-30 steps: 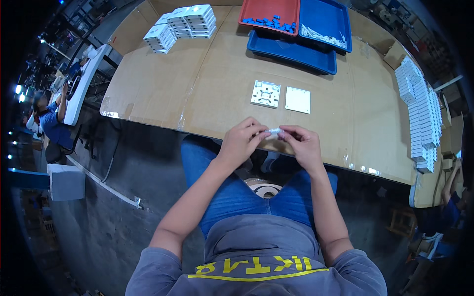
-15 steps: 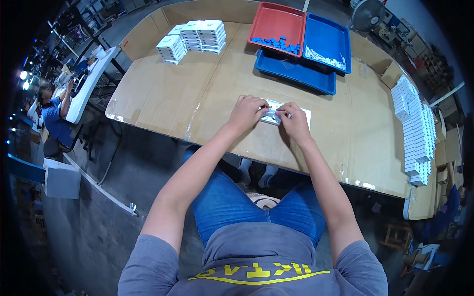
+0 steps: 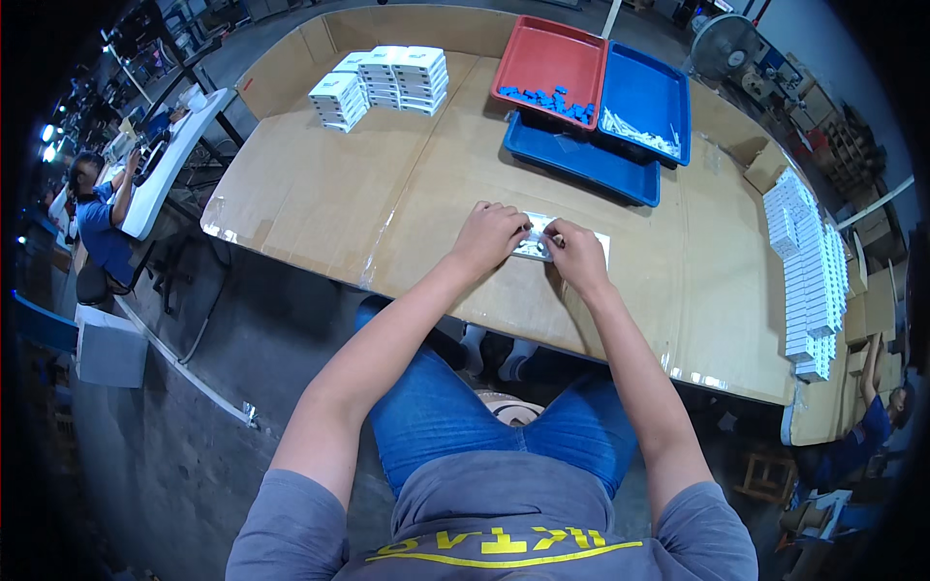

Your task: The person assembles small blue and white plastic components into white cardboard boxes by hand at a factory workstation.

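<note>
White square housing (image 3: 532,251), dark inner parts showing on its upper face, lies on the cardboard-covered tabletop (image 3: 320,203), between the two hands. From where I stand, the left hand (image 3: 487,237) bends over its left side, the right hand (image 3: 578,257) over its right. Each grip has thumb and fingertips drawn near together; I cannot tell whether either pinches a small part. A white square plate (image 3: 605,245) peeks out behind the right hand. Beyond sit a red tray (image 3: 552,60) with blue pieces (image 3: 559,101) and a blue tray (image 3: 644,89) with white slender pieces (image 3: 639,135).
</note>
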`<state>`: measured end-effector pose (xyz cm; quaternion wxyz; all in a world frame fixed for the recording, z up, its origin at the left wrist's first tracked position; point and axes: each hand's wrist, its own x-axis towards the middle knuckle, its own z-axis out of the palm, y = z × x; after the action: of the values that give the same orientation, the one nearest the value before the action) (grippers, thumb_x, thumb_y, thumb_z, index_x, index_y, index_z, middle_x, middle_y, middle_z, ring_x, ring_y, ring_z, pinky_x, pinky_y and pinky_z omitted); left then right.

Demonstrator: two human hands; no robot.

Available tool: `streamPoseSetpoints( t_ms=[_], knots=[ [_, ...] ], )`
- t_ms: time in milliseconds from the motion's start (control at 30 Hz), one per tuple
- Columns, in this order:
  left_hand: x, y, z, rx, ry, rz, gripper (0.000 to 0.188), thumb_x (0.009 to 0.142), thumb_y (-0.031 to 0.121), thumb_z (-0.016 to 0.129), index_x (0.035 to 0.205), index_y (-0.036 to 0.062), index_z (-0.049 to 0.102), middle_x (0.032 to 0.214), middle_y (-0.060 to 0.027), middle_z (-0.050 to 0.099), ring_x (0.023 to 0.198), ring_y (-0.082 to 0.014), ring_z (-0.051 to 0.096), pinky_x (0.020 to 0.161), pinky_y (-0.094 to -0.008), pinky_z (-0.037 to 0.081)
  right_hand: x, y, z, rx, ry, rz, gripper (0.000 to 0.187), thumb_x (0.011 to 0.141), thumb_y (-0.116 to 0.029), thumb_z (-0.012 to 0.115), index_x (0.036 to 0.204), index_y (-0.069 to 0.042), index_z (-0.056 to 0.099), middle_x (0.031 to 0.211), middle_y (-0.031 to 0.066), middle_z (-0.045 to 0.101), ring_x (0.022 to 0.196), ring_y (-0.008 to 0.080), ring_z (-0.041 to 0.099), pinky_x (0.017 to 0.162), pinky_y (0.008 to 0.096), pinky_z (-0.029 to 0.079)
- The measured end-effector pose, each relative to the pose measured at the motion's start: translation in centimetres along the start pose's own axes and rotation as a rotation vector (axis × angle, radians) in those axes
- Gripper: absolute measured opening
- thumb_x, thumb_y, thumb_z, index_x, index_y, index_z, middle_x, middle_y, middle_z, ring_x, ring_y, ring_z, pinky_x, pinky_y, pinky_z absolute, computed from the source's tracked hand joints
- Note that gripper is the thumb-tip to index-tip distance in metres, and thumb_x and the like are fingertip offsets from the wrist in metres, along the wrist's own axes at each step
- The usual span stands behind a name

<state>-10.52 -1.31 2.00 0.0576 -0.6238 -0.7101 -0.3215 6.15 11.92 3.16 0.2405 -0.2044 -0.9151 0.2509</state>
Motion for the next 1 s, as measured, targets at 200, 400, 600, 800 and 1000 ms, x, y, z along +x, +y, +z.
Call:
streamPoseSetpoints(
  t_ms=[200,400,600,800,1000],
  knots=[
    [-0.7,-0.5,-0.5,-0.059,-0.077,0.064,0.015,0.089,0.021,0.075,0.099,0.0092,0.075,0.097,-0.0079,0.071,0.098,-0.0291,0.067,0.092,-0.0423,0.047,-0.3,0.0,-0.7,-0.127,-0.08,-0.071,0.01,0.086,-0.014,0.075,0.092,-0.006,0.073,0.096,0.0115,0.073,0.087,0.0362,0.071,0.078,0.0482,0.055],
    [-2.4,-0.4,-0.9,-0.054,-0.029,0.183,0.022,0.092,0.025,0.073,0.105,0.0067,0.076,0.103,-0.01,0.069,0.101,-0.0283,0.065,0.091,-0.0423,0.048,0.0,0.3,-1.3,-0.123,-0.187,-0.094,0.012,0.088,-0.013,0.073,0.095,-0.004,0.077,0.101,0.0124,0.074,0.089,0.0363,0.071,0.082,0.0467,0.056],
    [-2.0,-0.4,-1.1,-0.09,-0.066,0.132,0.025,0.092,0.025,0.074,0.106,0.0041,0.075,0.105,-0.01,0.069,0.101,-0.0287,0.065,0.091,-0.042,0.05,1.5,-0.9,-2.4,-0.225,-0.283,-0.034,0.012,0.086,-0.012,0.072,0.093,-0.004,0.078,0.101,0.012,0.074,0.089,0.0355,0.071,0.084,0.0465,0.055],
    [-2.3,-0.6,-0.7,-0.156,-0.022,0.12,0.026,0.089,0.022,0.077,0.108,0.0035,0.073,0.106,-0.01,0.069,0.101,-0.03,0.065,0.091,-0.0423,0.051,2.2,-0.5,-2.5,-0.297,-0.297,-0.143,0.01,0.084,-0.011,0.073,0.093,-0.006,0.077,0.094,0.0117,0.073,0.084,0.0357,0.071,0.08,0.0468,0.056],
    [-2.4,-0.4,-1.0,-0.154,-0.016,0.114,0.03,0.086,0.024,0.081,0.107,0.0041,0.072,0.108,-0.0095,0.068,0.102,-0.0301,0.064,0.091,-0.0413,0.051,2.6,-0.3,-2.7,-0.259,-0.343,-0.166,0.009,0.086,-0.013,0.069,0.086,-0.008,0.076,0.09,0.0113,0.072,0.086,0.0321,0.071,0.079,0.047,0.053]
  ],
)
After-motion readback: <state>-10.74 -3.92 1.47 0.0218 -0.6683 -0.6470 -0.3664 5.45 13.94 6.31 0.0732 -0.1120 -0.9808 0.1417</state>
